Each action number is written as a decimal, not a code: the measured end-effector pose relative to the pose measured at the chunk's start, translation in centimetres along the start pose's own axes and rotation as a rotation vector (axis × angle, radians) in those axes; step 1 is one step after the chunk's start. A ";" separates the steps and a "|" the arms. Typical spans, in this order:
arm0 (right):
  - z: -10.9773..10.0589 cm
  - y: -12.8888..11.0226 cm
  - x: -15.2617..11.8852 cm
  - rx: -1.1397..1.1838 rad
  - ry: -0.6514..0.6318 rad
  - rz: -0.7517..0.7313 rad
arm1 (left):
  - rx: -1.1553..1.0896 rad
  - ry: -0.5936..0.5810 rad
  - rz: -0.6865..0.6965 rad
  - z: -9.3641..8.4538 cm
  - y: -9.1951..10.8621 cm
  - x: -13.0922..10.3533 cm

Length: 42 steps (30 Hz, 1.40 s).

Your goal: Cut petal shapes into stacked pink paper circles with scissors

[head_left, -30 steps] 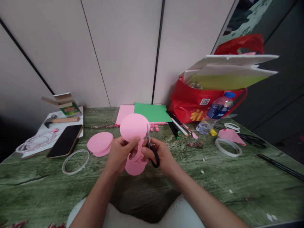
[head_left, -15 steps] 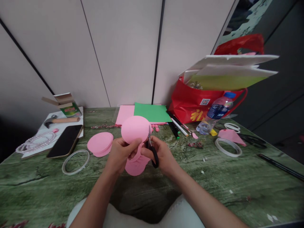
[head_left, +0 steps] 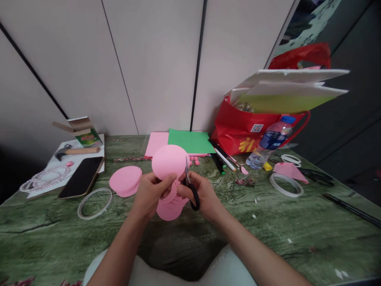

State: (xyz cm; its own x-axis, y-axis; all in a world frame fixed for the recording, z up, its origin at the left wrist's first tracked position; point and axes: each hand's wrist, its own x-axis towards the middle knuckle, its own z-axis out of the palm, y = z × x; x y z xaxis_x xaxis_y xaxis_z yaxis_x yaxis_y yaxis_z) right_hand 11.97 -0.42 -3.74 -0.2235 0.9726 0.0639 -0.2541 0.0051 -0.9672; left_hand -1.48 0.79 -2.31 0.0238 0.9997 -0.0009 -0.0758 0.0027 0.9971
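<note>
A round pink paper (head_left: 169,161) is held up over the table, pinched at its lower edge by my left hand (head_left: 153,190). My right hand (head_left: 199,192) grips black-handled scissors (head_left: 194,196), whose blades point up at the paper's right edge. Below my hands lie more pink paper pieces (head_left: 169,210), partly hidden by my fingers. To the left, a stack of pink circles (head_left: 125,179) rests on the table.
Left: tape ring (head_left: 94,203), phone (head_left: 81,176), hammer (head_left: 81,150), beads (head_left: 44,178) and opened box (head_left: 89,137). Behind: green sheet (head_left: 190,141). Right: pens (head_left: 225,159), red bag (head_left: 235,127), bottle (head_left: 269,143), tape roll (head_left: 285,185) and black scissors (head_left: 317,175).
The paper and both hands are nearly where they were. The scissors have shifted very slightly, with their black handle a little to the right.
</note>
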 end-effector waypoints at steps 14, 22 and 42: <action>0.0 0.0 -0.1 0.007 0.008 0.019 | -0.012 0.003 0.031 0.0 0.0 0.0; 0.0 0.1 -0.2 -0.008 0.007 0.022 | -0.093 0.007 0.073 0.1 0.5 0.0; 0.1 0.5 -0.2 0.014 -0.161 -0.034 | -0.043 -0.077 -0.029 0.4 0.1 -0.3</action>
State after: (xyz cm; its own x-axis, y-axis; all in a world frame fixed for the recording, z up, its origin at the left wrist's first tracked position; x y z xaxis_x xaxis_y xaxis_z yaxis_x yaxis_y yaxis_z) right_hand 11.75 -0.68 -4.24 -0.3619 0.9222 0.1361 -0.2772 0.0329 -0.9603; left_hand -1.14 0.52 -2.15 0.1032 0.9944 -0.0226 -0.1164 0.0346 0.9926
